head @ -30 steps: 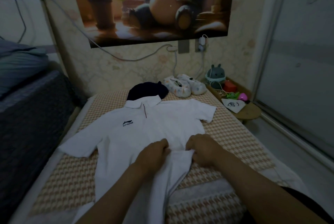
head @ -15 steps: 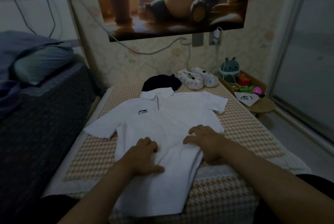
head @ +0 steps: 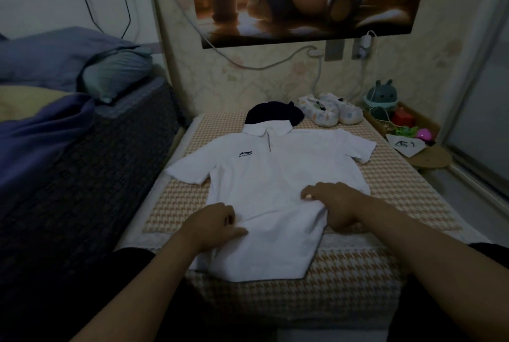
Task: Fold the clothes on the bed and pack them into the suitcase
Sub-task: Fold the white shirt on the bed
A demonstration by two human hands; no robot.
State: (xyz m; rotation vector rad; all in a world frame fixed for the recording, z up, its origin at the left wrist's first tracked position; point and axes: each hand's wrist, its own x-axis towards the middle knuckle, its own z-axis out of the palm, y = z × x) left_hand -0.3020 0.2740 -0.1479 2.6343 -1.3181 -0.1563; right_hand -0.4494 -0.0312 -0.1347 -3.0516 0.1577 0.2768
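Note:
A white polo shirt (head: 275, 176) lies face up on the checked bed cover (head: 399, 203), collar away from me, both short sleeves spread out. Its hem hangs over the near edge of the bed. My left hand (head: 214, 224) rests on the shirt's lower left side, fingers curled and pinching a fold of fabric. My right hand (head: 336, 203) lies palm down on the lower right side, fingers spread, pressing the cloth. A dark garment (head: 272, 114) sits bunched behind the collar. No suitcase is in view.
Small patterned shoes (head: 330, 112) sit at the back of the bed by the wall. A low round table (head: 429, 158) with toys stands at the right. A taller dark bed (head: 82, 176) with blue bedding runs along the left. Cables hang on the wall.
My hands have moved apart, from together at the shirt's middle out to its lower left and right sides. The shirt lies flatter and my view has shifted back and left.

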